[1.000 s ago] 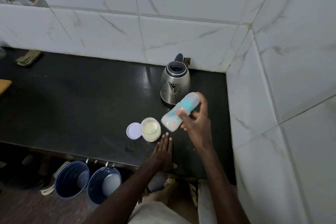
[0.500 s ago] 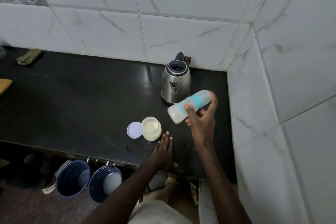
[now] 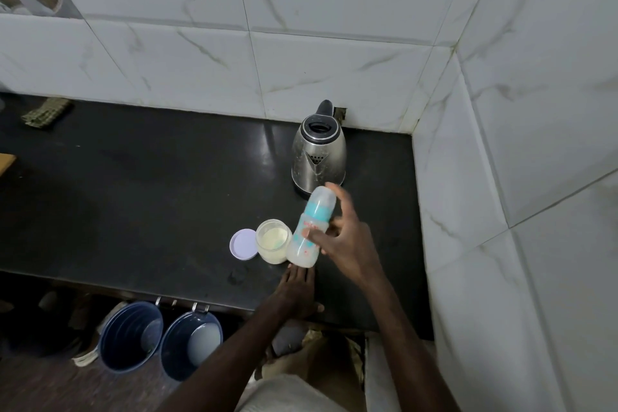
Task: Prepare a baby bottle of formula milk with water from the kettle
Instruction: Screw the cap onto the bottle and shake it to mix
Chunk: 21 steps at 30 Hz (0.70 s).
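Observation:
My right hand (image 3: 344, 237) grips a baby bottle (image 3: 311, 227) with a teal collar and clear cap, milky liquid inside. The bottle is tilted, cap pointing up and away, base low over the counter beside an open jar of pale formula powder (image 3: 273, 241). The jar's lilac lid (image 3: 243, 244) lies flat to its left. A steel kettle (image 3: 318, 154) stands behind, near the wall corner. My left hand (image 3: 297, 291) rests flat on the black counter (image 3: 150, 197), fingers spread, just below the bottle's base.
White tiled walls close the counter at the back and right. A folded cloth (image 3: 45, 112) lies at the far left by the wall. Two blue buckets (image 3: 160, 338) stand on the floor under the counter's front edge.
The bottle swung from nearly level by the kettle to a steeper tilt, its base dropping down and left toward the jar. My left hand stayed flat on the counter.

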Each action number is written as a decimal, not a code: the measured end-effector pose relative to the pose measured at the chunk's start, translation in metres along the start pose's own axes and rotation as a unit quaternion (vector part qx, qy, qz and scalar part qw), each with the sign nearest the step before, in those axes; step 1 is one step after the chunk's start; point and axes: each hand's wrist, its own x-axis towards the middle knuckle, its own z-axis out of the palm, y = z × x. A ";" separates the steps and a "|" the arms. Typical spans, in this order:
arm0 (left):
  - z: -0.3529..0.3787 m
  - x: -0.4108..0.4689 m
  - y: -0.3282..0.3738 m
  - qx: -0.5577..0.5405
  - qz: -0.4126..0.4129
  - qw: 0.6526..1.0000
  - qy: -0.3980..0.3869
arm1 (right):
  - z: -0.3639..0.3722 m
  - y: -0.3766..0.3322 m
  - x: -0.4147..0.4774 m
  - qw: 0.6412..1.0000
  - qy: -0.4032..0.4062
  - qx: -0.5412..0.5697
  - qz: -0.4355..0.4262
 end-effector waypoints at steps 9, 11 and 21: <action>0.001 -0.002 0.000 0.002 0.008 1.000 0.017 | 0.002 -0.009 0.002 0.993 0.078 0.082 0.026; 0.000 -0.002 0.000 0.002 0.007 1.000 0.016 | -0.002 -0.006 0.000 0.996 0.058 0.067 0.016; 0.000 -0.002 0.000 0.007 0.007 1.000 0.010 | -0.008 0.002 0.000 0.996 0.064 0.064 0.022</action>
